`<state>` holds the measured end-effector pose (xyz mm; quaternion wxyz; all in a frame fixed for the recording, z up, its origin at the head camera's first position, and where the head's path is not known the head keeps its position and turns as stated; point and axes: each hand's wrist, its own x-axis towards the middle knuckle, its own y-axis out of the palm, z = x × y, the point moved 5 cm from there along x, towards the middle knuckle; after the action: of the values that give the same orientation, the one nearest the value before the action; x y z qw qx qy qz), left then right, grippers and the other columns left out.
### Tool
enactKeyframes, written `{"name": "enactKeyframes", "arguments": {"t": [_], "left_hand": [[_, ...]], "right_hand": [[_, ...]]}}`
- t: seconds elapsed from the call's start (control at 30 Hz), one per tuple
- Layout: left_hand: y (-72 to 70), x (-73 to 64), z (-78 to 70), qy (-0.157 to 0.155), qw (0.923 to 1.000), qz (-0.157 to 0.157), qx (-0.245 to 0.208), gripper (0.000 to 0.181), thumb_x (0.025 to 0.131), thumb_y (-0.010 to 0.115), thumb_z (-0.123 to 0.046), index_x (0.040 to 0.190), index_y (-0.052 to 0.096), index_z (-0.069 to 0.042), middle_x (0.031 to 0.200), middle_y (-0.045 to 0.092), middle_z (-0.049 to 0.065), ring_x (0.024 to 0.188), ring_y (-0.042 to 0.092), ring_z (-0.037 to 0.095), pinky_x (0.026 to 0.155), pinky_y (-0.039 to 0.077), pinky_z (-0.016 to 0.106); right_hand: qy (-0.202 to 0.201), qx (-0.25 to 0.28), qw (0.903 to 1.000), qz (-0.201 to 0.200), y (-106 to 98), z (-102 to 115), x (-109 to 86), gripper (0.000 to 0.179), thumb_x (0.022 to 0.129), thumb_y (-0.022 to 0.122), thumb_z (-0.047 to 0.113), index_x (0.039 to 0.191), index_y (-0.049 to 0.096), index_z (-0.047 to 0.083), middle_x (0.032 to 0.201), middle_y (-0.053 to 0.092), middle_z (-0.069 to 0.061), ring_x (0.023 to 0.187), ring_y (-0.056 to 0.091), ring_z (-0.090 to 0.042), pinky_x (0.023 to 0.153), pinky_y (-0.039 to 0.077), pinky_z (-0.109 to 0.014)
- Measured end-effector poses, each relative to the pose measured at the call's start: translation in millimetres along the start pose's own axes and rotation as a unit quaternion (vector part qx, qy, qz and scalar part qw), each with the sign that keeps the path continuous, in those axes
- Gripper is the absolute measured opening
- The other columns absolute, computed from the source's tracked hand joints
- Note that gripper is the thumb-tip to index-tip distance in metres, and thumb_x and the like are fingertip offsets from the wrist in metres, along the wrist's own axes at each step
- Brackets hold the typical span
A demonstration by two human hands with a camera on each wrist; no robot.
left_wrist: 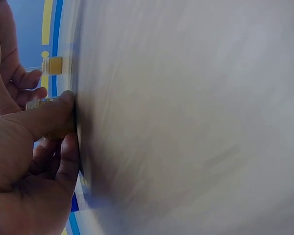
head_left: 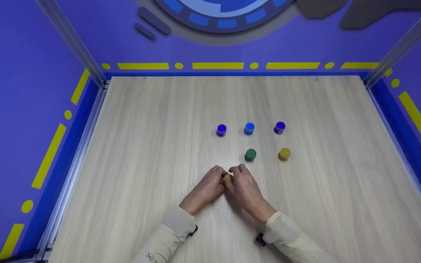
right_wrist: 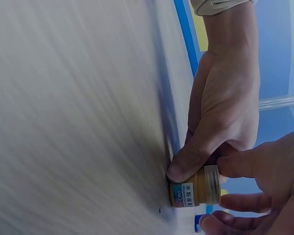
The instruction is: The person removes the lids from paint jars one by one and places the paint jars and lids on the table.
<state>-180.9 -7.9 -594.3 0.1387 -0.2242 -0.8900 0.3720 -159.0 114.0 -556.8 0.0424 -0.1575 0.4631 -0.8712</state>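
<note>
A small paint jar (right_wrist: 183, 194) with ochre-yellow paint and a printed label stands on the table between both hands. My left hand (head_left: 206, 188) grips its body low down, the thumb (left_wrist: 49, 115) lying across the side. At the jar's ridged, clear-sided lid (right_wrist: 212, 184) is my right hand (head_left: 246, 188), its thumb and a finger on opposite sides of the rim. Its other fingers are bent and stand apart from the jar. In the head view the hands cover most of the jar.
Beyond the hands stand a green jar (head_left: 250, 155) and another yellow jar (head_left: 284, 154). Farther back are a purple jar (head_left: 221, 130), a blue jar (head_left: 249, 128) and a second purple jar (head_left: 279, 127). Blue panels (head_left: 232, 53) enclose the wooden table (head_left: 152, 120) at the back and sides.
</note>
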Motion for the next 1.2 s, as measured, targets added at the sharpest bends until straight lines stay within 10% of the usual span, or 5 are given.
{"name": "enactKeyframes", "arguments": {"t": [1.2], "left_hand": [[-2.0, -1.4, -2.5, 0.029, 0.9992, -0.008, 0.026, 0.025, 0.083, 0.073, 0.003, 0.098, 0.054, -0.005, 0.091, 0.05, 0.001, 0.083, 0.044, 0.014, 0.075, 0.042, 0.029]], "right_hand": [[-0.173, 0.006, 0.9786, 0.11, -2.2, 1.8, 9.9, 0.016, 0.094, 0.072, 0.001, 0.109, 0.073, -0.001, 0.099, 0.064, -0.004, 0.091, 0.06, -0.018, 0.081, 0.054, -0.034]]}}
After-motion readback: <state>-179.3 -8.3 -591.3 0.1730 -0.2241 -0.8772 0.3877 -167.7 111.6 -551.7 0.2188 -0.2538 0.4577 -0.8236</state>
